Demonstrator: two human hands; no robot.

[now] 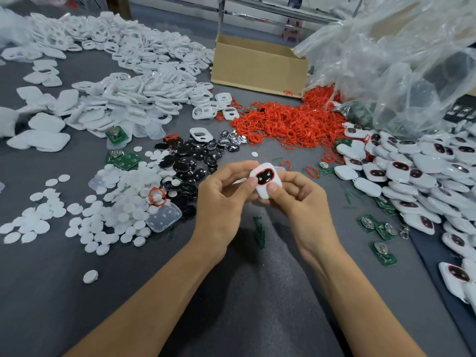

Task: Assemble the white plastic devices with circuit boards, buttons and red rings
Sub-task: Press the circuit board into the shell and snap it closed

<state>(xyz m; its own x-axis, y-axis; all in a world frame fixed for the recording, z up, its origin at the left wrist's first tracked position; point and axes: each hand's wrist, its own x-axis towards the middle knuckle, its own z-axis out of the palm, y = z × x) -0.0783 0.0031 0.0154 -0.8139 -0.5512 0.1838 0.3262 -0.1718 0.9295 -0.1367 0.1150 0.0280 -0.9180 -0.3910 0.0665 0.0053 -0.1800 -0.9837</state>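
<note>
I noted the white device (266, 180) held above the bench (244, 279), between both hands. Left hand (226, 191) pinched its left edge, right hand (301, 199) its lower end. Long axis ran away from me; finished pile (417, 176) lay nearer the right hand.

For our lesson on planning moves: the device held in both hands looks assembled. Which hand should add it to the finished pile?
Probably the right hand: it already pinches the device, and the finished pile lies on its side, away from the left hand.

Grey felt-covered table (244, 292), metal-framed shelving (221, 16)
</note>
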